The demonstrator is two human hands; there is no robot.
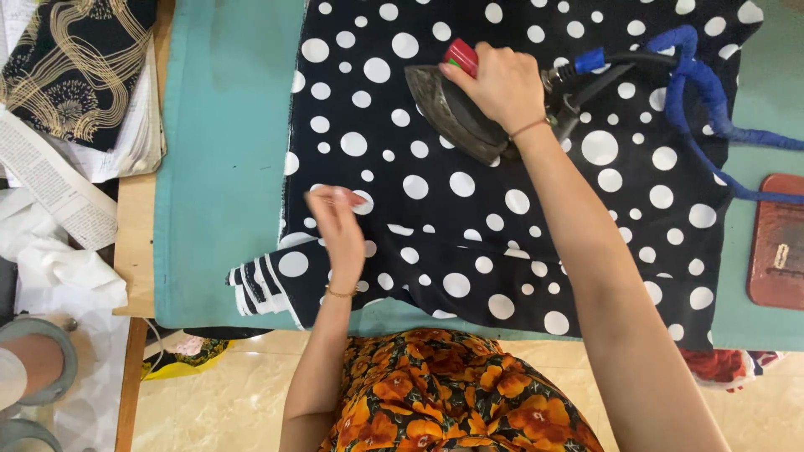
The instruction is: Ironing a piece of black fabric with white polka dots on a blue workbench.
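A person presses a length of black fabric with white polka dots point(502, 192) spread over a teal pad point(218, 167) on the tabletop point(134, 243), seen from above. At far left, off the pad, lie a folded black-and-gold patterned cloth point(75, 67), printed papers point(50, 180) and crumpled white wrapping point(59, 272). The left hand point(339, 230), blurred, rests on the fabric near its left edge, fingers loosely together and flat, holding nothing, just above the striped selvedge point(260, 285) that hangs at the pad's front. To the right, the right hand point(498, 84) has its grip clamped on the handle of a heavy dark iron point(456, 113) with a red knob, its sole flat on the upper middle of the cloth. A blue-wrapped cord point(703, 92) trails off to the right, past a brown iron rest point(777, 243). Judging by the surface, the pressing appears partway: the cloth around the iron lies smooth, while folds and ripples still show in the lower part nearest the person.
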